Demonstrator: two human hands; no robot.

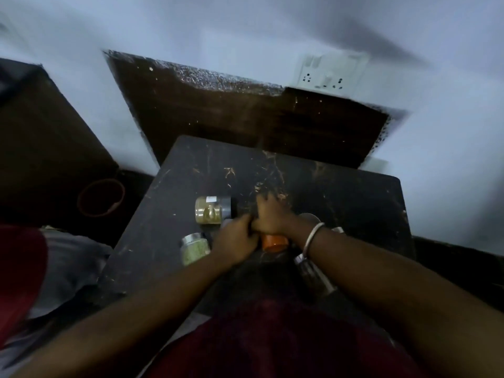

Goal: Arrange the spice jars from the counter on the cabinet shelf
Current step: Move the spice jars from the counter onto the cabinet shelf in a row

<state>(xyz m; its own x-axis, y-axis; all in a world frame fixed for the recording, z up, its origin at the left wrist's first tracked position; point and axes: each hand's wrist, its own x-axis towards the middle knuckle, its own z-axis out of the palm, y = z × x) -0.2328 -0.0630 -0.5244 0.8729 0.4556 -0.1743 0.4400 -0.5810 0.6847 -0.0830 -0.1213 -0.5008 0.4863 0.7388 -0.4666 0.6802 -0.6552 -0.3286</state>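
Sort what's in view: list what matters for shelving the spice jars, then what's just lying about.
For the job:
tan jar, on its side
green jar
orange jar, under the hands
dark jar
counter
left hand
right hand

Lying about:
wall socket
brown ring
grey cloth

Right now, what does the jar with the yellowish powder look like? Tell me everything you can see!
The jar is small and see-through, maybe glass or plastic, and full of yellowish-tan powder. Its dark grey lid is on, and there is a bit of white label near the lid. It lies on its side on the scratched dark table, with the lid pointing right. The left hand is right beside the lid. I cannot tell if its fingers touch it.
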